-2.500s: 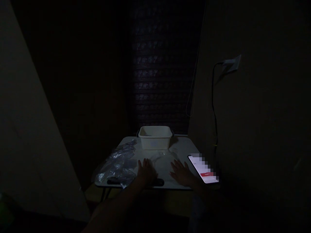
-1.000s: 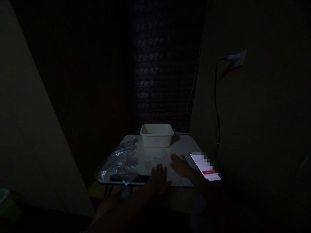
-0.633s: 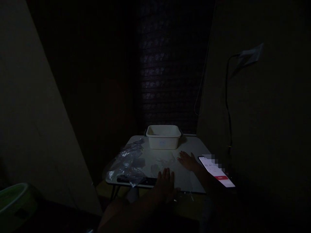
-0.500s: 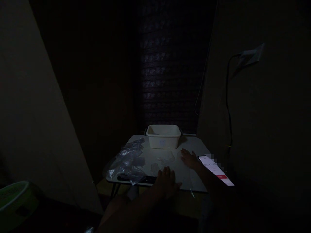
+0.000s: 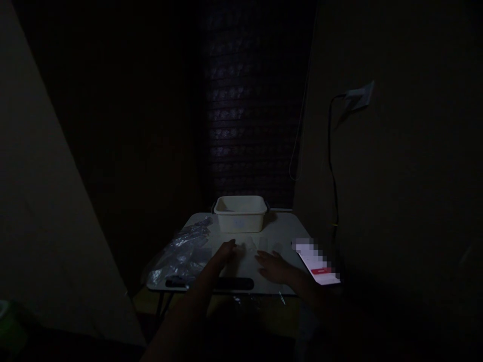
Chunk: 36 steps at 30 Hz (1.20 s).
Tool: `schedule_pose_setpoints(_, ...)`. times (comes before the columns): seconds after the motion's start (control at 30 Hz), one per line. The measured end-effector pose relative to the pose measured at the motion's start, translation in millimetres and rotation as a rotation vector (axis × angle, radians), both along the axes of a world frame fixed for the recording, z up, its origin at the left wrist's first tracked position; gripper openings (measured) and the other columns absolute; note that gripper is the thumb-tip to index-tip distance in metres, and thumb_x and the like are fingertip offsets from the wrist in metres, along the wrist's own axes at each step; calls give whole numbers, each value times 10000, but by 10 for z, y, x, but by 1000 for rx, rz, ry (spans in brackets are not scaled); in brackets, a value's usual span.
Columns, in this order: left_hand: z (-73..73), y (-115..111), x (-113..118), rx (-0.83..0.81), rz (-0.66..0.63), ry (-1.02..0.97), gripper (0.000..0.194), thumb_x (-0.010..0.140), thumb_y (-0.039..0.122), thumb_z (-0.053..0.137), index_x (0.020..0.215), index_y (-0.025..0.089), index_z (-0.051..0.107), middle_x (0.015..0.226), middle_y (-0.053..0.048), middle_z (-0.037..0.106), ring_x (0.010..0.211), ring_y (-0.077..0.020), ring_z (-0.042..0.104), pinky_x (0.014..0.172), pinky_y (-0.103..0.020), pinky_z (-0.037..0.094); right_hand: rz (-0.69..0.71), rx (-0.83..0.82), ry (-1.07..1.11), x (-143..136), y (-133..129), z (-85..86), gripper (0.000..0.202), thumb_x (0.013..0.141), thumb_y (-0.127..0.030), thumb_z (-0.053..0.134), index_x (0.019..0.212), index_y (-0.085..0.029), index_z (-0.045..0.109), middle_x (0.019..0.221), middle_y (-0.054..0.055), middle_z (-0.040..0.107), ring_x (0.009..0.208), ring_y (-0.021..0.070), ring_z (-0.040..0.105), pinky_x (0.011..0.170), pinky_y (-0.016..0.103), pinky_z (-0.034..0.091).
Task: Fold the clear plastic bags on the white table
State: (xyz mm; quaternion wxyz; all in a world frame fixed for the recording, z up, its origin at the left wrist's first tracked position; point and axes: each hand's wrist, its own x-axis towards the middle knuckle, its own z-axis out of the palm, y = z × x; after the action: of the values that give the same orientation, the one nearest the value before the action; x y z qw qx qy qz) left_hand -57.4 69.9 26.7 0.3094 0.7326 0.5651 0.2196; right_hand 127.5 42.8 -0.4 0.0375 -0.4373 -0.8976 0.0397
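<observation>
The scene is very dim. On the small white table [image 5: 279, 223], a clear, thin plastic piece [image 5: 251, 245] lies flat in front of the tub. My left hand [image 5: 227, 249] is at its left edge, seen side-on with fingers stretched forward; I cannot make out anything in it. My right hand [image 5: 272, 267] lies palm down on the tabletop with fingers spread, just nearer than the plastic, holding nothing. To the left of my left hand spreads a heap of crumpled clear plastic bags [image 5: 179, 254], partly behind my forearm.
A white tub [image 5: 241, 221] with dark handles stands at the table's back. A lit phone [image 5: 315, 261] rests by the right edge. Along the front edge runs a dark slot [image 5: 236, 284]. A cord [image 5: 329, 136] hangs on the right wall; something green [image 5: 13, 329] is low left.
My left hand has moved forward and left, from the front edge to beside the flat plastic. My right hand has drawn nearer to me. The view has shifted right.
</observation>
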Motion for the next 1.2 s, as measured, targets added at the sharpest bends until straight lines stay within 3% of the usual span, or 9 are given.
schedule_pose_setpoints(0.07,-8,20,-30,-89,41,-117,515,753,404,66,884,97,458,671,-59,558,609,-136,509,529,-254,360,3,-6,6,-1,-1,14,456,720,-346,247,1135,-160,279,1188,109,286,1086,178,216,839,428,168)
schedule_pose_setpoints(0.2,-29,35,4,-223,139,-370,423,712,417,232,827,104,492,774,-67,560,638,-124,502,541,-231,359,17,-8,8,6,-1,9,460,722,-350,235,1137,-157,271,1193,107,278,1089,177,206,835,435,169)
schedule_pose_setpoints(0.4,-57,118,108,-262,257,-530,382,649,413,326,805,115,508,890,-85,542,602,-127,471,509,-238,346,26,26,4,21,-5,-13,456,725,-349,229,1136,-156,269,1188,113,283,1081,181,219,828,435,180)
schedule_pose_setpoints(0.7,-27,219,52,-97,387,-594,372,667,370,290,901,148,474,1027,-74,477,752,-149,481,546,-248,362,46,38,6,33,-58,26,438,733,-335,210,1136,-172,261,1195,104,272,1076,189,227,811,437,207)
schedule_pose_setpoints(0.9,39,256,-86,123,428,-444,398,692,276,295,1064,139,336,1136,-86,359,980,-181,368,725,-296,337,32,29,15,40,-40,-10,443,726,-340,230,1139,-182,255,1186,99,291,1070,193,240,815,448,191)
schedule_pose_setpoints(1.0,2,162,-59,230,313,-269,357,621,200,413,967,119,440,1115,-97,381,1044,-205,281,841,-309,235,7,63,24,27,-37,12,438,709,-326,269,1121,-179,292,1173,103,312,1064,190,250,825,440,175)
schedule_pose_setpoints(1.13,-175,-117,141,263,82,-82,249,578,169,462,812,120,532,951,-95,516,964,-203,382,854,-295,233,13,125,60,-18,-24,34,441,677,-215,294,1117,-179,299,1187,83,294,1069,165,245,850,411,150)
schedule_pose_setpoints(1.2,-270,-275,237,393,-237,230,302,631,187,408,905,96,497,1018,-113,474,1006,-199,340,880,-304,192,40,118,61,-50,-10,17,464,655,-149,284,1117,-194,298,1173,64,324,1062,143,260,857,399,143)
